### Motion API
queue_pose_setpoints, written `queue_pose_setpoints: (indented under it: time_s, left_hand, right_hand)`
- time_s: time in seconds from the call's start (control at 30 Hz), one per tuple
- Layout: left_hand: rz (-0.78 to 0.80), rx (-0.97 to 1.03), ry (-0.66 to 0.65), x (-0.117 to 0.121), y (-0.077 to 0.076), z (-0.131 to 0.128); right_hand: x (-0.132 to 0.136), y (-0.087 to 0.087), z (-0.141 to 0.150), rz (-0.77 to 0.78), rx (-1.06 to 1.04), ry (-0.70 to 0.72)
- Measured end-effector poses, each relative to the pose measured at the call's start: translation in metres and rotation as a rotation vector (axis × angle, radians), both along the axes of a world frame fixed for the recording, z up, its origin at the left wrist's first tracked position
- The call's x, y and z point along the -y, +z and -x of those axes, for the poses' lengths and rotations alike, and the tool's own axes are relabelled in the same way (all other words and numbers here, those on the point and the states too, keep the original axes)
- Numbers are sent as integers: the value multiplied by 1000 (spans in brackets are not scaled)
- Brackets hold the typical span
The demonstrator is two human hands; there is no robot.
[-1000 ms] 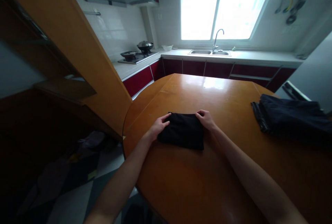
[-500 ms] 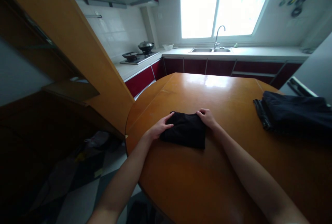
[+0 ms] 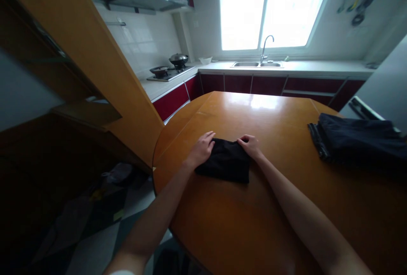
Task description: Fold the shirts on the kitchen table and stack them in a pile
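Note:
A folded black piece of clothing (image 3: pixel 227 161) lies flat on the wooden table (image 3: pixel 229 220) in front of me, a compact bundle whose exact kind I cannot make out. Over its far left corner rests my left hand (image 3: pixel 202 148), fingers stretched out and the palm against the fabric's left edge. At the far right corner, my right hand (image 3: pixel 250 144) pinches the cloth's upper edge between thumb and fingers. The near edge of the bundle lies free of both hands.
A stack of folded dark clothes (image 3: pixel 359 139) sits at the table's right side. Beyond the table are a stove (image 3: pixel 171 73) with pans and a counter with a sink (image 3: pixel 257 64). A slanting wooden panel (image 3: pixel 127 92) stands close on the left.
My left hand has turned over the far left corner, its spread thumb and fingers drawing together. My right hand has shifted slightly inward along the far edge. The bundle stays in place.

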State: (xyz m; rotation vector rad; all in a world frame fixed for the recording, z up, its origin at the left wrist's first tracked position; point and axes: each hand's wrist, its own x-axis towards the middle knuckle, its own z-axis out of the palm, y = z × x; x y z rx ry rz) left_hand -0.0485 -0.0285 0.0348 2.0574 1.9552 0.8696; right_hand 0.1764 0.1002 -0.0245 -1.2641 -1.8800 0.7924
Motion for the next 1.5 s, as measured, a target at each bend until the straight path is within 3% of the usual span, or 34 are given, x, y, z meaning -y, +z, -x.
queue_pose_setpoints:
  time_s: [0.1, 0.17, 0.27, 0.43, 0.5, 0.63, 0.73, 0.97, 1.33, 1.5]
  left_hand:
    - [146, -213, -217, -11, -8, -24]
    - [237, -312, -218, -13, -18, -28]
    - [246, -368, -168, -12, -30, -21]
    - [234, -368, -165, -12, -35, -14]
    - [227, -359, -166, -13, -36, -14]
    - [214, -343, -175, -14, -39, -13]
    - [219, -331, -178, -16, -39, -12]
    - [210, -338, -171, -17, -38, -12]
    - [234, -293, -124, -15, -36, -4]
    - [243, -356, -132, -10, -19, -20]
  right_hand:
    - [2, 3, -2, -4, 26, -2]
    - [4, 5, -4, -7, 37, -9]
    - [6, 7, -5, -23, 61, -78]
    - [33, 12, -17, -199, -19, -186]
    - [59, 14, -30, -307, -34, -70]
    - [117, 18, -55, -446, 155, 359]
    - [138, 17, -61, -475, 273, 481]
    - [131, 14, -41, -526, 341, 411]
    - [148, 23, -62, -467, 379, 538]
    - [130, 33, -32, -385, 253, 329]
